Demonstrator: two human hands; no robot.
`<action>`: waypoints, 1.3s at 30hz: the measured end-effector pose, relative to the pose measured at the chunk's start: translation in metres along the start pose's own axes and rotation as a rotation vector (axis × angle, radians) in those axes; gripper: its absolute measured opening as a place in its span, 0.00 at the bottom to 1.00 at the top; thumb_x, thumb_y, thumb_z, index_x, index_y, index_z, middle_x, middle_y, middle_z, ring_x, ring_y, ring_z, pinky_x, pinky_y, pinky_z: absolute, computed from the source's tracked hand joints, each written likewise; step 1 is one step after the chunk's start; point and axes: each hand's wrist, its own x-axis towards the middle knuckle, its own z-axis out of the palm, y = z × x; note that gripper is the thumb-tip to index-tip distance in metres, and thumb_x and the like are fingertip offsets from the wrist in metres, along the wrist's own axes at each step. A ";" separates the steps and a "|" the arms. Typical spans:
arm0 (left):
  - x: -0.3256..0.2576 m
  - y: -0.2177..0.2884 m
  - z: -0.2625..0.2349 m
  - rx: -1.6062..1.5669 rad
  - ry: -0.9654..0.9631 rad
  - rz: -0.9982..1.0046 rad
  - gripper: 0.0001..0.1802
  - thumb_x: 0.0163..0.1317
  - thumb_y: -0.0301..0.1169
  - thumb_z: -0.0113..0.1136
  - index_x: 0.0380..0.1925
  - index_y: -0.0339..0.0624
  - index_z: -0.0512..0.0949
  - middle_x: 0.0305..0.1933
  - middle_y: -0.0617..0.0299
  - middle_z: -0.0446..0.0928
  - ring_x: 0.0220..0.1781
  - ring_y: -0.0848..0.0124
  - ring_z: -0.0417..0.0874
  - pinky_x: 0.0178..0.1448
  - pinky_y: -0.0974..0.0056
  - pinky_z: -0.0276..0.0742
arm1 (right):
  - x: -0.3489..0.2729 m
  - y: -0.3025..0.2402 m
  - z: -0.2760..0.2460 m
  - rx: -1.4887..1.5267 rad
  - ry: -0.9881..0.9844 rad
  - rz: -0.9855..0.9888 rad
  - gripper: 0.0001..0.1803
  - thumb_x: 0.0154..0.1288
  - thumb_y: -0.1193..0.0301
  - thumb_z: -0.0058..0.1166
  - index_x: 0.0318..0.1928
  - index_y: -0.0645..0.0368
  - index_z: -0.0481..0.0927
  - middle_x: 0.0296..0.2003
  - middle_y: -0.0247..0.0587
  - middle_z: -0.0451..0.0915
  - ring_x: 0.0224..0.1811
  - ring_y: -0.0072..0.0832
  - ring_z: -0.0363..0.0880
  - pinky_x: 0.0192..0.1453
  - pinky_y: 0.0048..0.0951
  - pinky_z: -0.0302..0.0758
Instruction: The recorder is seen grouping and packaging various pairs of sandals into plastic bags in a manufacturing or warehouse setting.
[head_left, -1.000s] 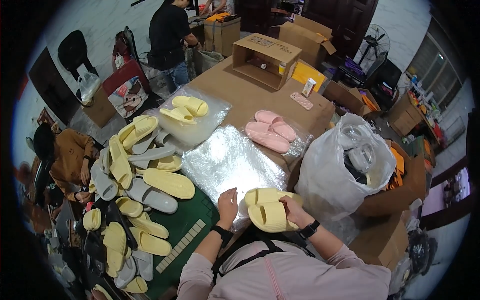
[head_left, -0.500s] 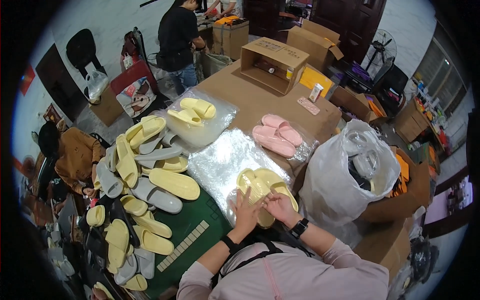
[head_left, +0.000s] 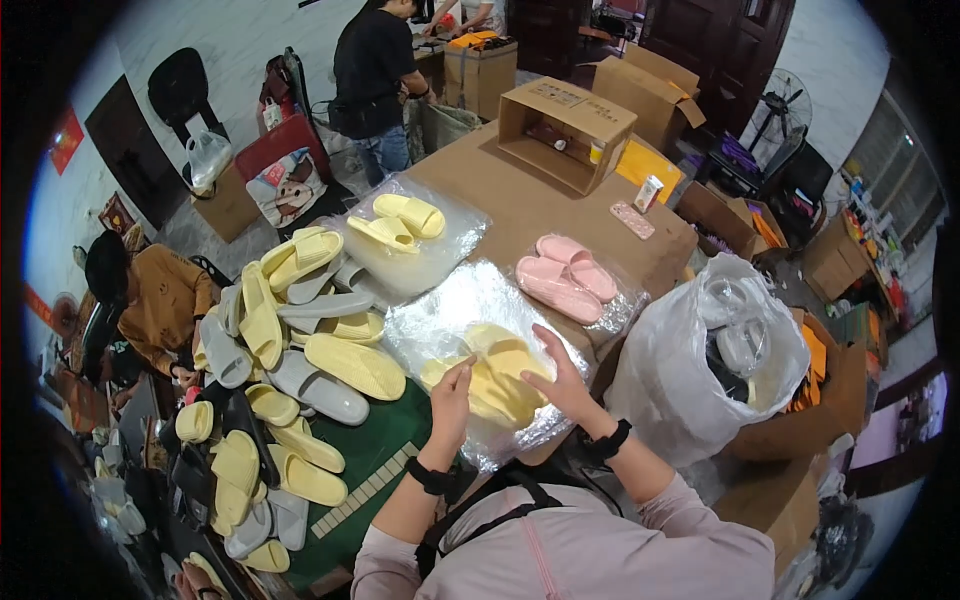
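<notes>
A pair of pale yellow slippers [head_left: 500,375], smeared by motion, is between my two hands over a stack of shiny clear plastic bags [head_left: 440,310]. My left hand [head_left: 451,405] is at their left side, seen edge-on with its fingers stretched upward. Beyond their right side is my right hand [head_left: 562,378], its thumb and fingers spread apart and the thumb tip over a slipper's edge. Neither hand visibly closes around the pair. Pink slippers [head_left: 566,280] lie on clear plastic just beyond, and another yellow pair [head_left: 402,222] rests on bags farther back.
Loose yellow and grey slippers [head_left: 320,350] are heaped at the left on a green mat [head_left: 385,425]. A white sack [head_left: 665,350] stands at the right near cartons. An open cardboard box [head_left: 565,135] sits at the table's far end. Co-workers [head_left: 368,85] are at the back and left.
My hands have moved apart, from on top of the yellow slippers to their two sides. The slippers have shifted and turned, and now look blurred. The view has swung slightly.
</notes>
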 end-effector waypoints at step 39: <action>-0.018 0.097 -0.008 0.314 -0.385 0.158 0.14 0.67 0.31 0.48 0.45 0.35 0.78 0.39 0.60 0.81 0.42 0.77 0.76 0.50 0.71 0.71 | 0.049 -0.058 0.001 -0.732 -0.328 -0.566 0.04 0.48 0.69 0.59 0.28 0.48 0.81 0.43 0.36 0.78 0.55 0.38 0.71 0.68 0.59 0.43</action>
